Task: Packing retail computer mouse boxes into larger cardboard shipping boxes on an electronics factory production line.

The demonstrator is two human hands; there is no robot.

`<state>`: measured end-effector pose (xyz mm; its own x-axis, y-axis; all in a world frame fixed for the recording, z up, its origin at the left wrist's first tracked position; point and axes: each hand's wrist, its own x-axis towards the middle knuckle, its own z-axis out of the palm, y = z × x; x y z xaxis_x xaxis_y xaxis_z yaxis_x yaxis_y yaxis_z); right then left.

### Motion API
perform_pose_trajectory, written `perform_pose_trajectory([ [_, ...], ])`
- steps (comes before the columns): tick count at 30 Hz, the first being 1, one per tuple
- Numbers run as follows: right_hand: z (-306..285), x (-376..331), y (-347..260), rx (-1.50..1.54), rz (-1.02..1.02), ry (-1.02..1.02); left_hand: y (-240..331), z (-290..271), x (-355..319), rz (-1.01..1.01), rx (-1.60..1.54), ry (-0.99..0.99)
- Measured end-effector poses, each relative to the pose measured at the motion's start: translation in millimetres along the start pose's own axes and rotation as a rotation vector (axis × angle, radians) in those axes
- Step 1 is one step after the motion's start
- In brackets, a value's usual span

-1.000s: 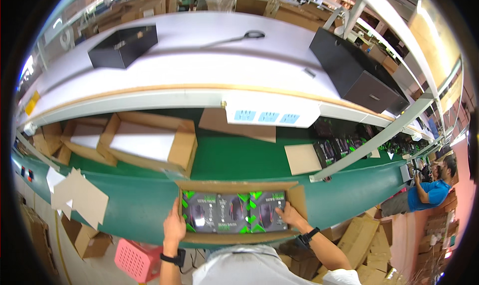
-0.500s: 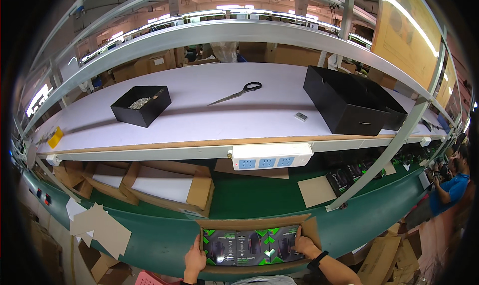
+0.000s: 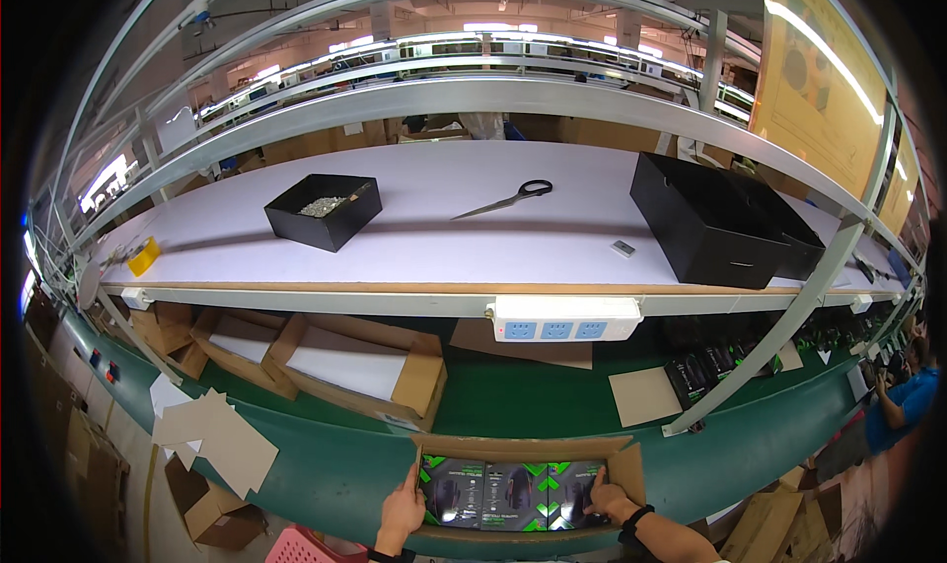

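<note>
An open cardboard carton stands on the green conveyor belt in front of me. Inside it, three black and green mouse boxes lie side by side: a left one, a middle one and a right one. My left hand grips the carton's left wall, its fingers pointing up along the edge. Over the right box, my right hand has its index finger and thumb spread, touching the box top near the carton's right wall. What lies beneath the boxes is hidden.
Above the belt, a white shelf holds black boxes, scissors and yellow tape; a power strip hangs on its edge. Flat cardboard pieces lie left, more mouse boxes right. A co-worker is at far right.
The whole scene has shifted right and slightly down in view. Both hands remain at the carton, and the boxes keep their places inside it.
</note>
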<state>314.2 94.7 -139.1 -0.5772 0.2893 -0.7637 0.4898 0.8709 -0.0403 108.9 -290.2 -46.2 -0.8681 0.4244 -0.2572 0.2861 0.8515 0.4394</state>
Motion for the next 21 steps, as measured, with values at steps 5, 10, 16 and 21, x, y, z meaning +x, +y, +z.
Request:
perform_pose_trajectory([
  [5,-14,-11,-10,-0.051,0.025,-0.029,-8,-10,-10,-0.078,-0.135,-0.012],
  [10,5,-7,1,0.015,0.044,0.077,0,2,-28,-0.179,-0.188,0.106],
  [16,3,-21,-4,0.018,0.034,-0.019,-3,5,-16,-0.207,-0.208,0.217],
  [21,-30,-42,-17,0.248,0.032,-0.182,0,2,-17,-0.168,-0.241,0.244],
])
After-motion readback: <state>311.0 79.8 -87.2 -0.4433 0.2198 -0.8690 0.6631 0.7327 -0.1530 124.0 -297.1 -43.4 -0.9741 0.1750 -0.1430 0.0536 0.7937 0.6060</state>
